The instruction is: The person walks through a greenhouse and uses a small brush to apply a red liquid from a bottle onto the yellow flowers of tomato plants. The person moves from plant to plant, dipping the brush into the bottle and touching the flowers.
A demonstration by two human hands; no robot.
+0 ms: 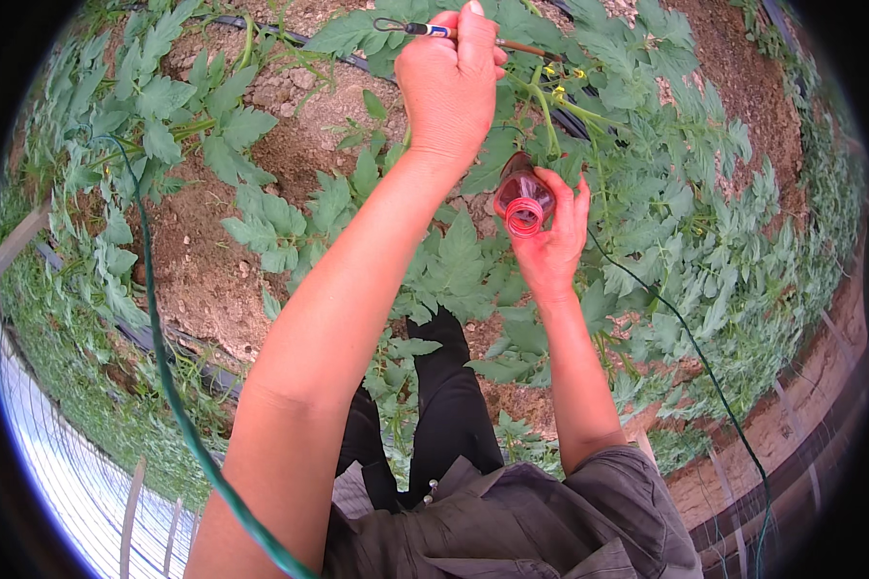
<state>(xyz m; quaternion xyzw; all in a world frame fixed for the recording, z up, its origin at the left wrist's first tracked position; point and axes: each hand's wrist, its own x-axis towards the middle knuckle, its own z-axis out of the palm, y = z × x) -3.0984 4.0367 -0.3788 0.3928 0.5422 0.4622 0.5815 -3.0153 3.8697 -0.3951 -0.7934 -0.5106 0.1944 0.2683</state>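
A slim paintbrush, with a loop at its handle end and a dark tip, is held in my left hand. The tip points right, close above small yellow flowers on a tomato plant's green stem. Lower and to the right, the fingers of my right hand are around a small clear bottle with a red tint. Its uncapped mouth faces up toward me. How much is inside is hard to tell.
Tomato foliage surrounds both hands and my legs. A green twine runs down the left, a thinner one down the right. Black drip tubing lies on dry soil. Wooden stakes stand at lower left.
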